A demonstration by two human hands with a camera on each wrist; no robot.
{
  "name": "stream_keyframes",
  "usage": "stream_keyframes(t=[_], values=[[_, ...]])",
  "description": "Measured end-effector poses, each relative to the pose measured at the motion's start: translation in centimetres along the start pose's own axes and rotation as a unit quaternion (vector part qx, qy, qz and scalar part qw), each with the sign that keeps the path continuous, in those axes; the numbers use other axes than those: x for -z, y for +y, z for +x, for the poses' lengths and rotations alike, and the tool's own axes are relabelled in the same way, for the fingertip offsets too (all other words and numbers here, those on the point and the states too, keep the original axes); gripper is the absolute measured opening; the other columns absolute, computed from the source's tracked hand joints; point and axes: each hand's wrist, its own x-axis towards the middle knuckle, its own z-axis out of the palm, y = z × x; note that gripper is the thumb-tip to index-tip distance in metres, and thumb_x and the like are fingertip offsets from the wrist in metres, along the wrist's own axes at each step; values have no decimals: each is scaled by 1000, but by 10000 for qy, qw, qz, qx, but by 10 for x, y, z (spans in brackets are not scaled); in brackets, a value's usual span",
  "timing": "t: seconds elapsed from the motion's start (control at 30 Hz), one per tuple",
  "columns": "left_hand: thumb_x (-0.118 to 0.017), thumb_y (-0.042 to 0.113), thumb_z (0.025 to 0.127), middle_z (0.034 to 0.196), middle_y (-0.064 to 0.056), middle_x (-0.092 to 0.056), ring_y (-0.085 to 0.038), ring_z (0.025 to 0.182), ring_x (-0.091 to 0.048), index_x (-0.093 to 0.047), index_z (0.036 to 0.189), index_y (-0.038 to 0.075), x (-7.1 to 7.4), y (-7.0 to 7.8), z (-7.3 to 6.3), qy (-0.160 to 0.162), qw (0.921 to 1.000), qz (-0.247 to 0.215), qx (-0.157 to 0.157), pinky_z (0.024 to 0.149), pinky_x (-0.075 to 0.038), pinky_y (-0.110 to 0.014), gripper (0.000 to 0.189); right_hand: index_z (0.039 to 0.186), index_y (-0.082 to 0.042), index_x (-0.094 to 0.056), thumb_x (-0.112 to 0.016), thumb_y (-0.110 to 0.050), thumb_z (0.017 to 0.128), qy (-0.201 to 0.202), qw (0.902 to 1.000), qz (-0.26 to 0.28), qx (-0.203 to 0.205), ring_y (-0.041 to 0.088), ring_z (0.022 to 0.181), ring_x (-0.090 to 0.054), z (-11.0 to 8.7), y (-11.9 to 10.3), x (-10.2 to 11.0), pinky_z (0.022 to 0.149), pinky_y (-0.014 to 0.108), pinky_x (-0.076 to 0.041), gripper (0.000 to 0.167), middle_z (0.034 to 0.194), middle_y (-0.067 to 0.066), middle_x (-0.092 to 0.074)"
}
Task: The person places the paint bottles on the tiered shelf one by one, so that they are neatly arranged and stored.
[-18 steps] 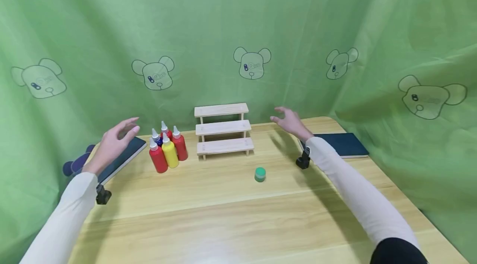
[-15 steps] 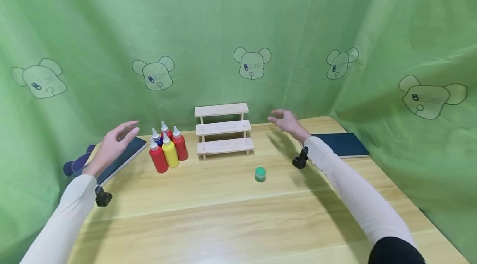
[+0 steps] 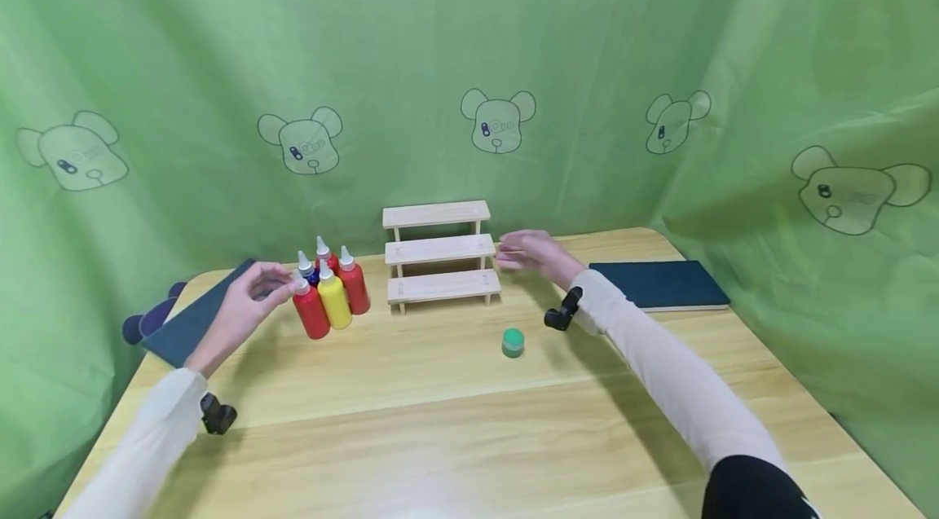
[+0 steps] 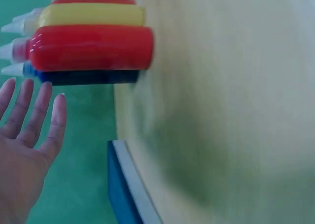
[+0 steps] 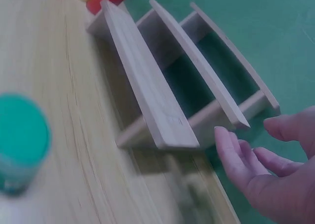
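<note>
My left hand [image 3: 245, 309], fingers nearly straight and holding nothing, is just left of the squeeze bottles. Its fingertips overlap the white nozzle of the front red bottle [image 3: 312, 315] in the head view. Beside that bottle stand a yellow bottle [image 3: 335, 303], more red ones and a dark blue bottle [image 4: 88, 77], all upright with pointed white tips. At the right end of a three-tier wooden display stand [image 3: 440, 248] hovers my right hand [image 3: 541, 252]. In the right wrist view its thumb and loosely bent fingers are apart, close to the end of the middle shelf [image 5: 231, 116].
A small green-lidded jar [image 3: 513, 343] stands on the wooden table [image 3: 469, 437], in front of the stand. Dark blue books lie at the right [image 3: 663, 285] and left, the left book [image 3: 194, 323] partly behind my arm. Green curtain [image 3: 411, 54] surrounds the table.
My left hand has moved right and lower, up to the bottles. The right hand has moved left toward the stand. Bottles, stand and jar have stayed in place.
</note>
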Motion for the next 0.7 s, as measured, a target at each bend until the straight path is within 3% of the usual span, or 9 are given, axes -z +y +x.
stream_keyframes(t=[0.13,0.27,0.47,0.7], values=[[-79,23,96,125,-13,-67,-2,103,-65,-58,133,1,-7,-6,-7,-180,9996,164,132,84,-55,-13,48,152,16,-35,-43,14,104,-9,9991,418,-21,31,118,-65,8,1,-11,114,41,-48,49,134,26,-56],[-80,23,95,130,-22,-65,-8,107,-65,-58,134,0,-16,-11,-10,-62,9994,297,173,85,-54,-10,51,149,18,-39,-49,14,103,68,9979,648,-10,17,96,-67,10,1,-20,114,41,-49,47,110,11,-60],[-80,27,95,134,-24,-64,-41,121,-66,-58,136,0,-27,-3,-12,200,9984,383,376,86,-55,-10,53,152,17,-33,-53,7,105,169,9987,459,-152,16,90,-69,11,2,-19,107,35,-54,52,117,14,-55],[-82,21,93,135,-24,-63,-43,122,-65,-59,139,-2,-27,-4,-17,243,9980,515,289,90,-61,-21,56,152,12,-39,-57,7,102,328,9988,193,-313,13,85,-69,17,-2,-20,98,26,-59,53,104,8,-63]])
